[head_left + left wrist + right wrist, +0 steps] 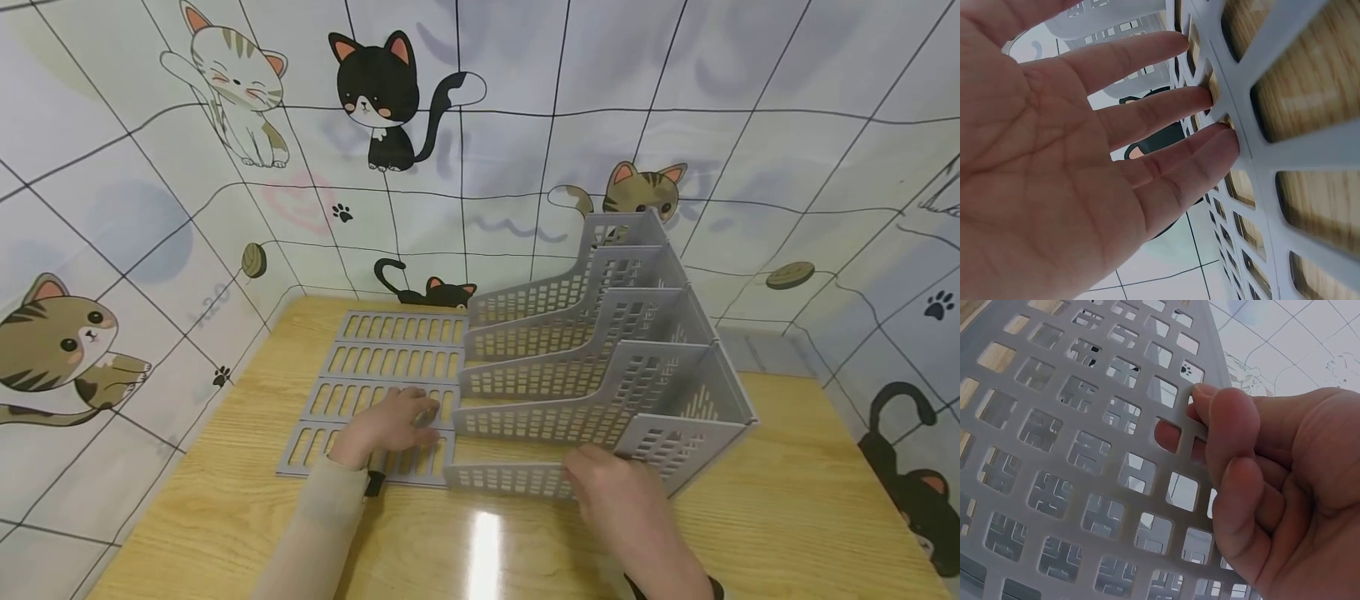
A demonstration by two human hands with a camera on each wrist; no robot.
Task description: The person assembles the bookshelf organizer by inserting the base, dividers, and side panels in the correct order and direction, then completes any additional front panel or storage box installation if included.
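A light grey plastic file organiser (675, 392) with several perforated upright dividers stands at the centre right. From its left side a slotted panel (393, 343) lies flat on the table. My left hand (390, 427) is over this panel, its fingers extended; in the left wrist view the fingertips touch the panel's slotted bars (1307, 159). My right hand (618, 492) pinches the upper edge of the nearest divider (510, 481), where its low part rises to the tall part. In the right wrist view, a fingertip shows through a hole of that perforated divider (1066, 440).
The organiser stands on a wood-grain table (420, 533). A cloth backdrop (510, 150) with cat drawings and grid lines surrounds it at the back and sides. A bright light reflection (486, 554) lies on the table between the forearms.
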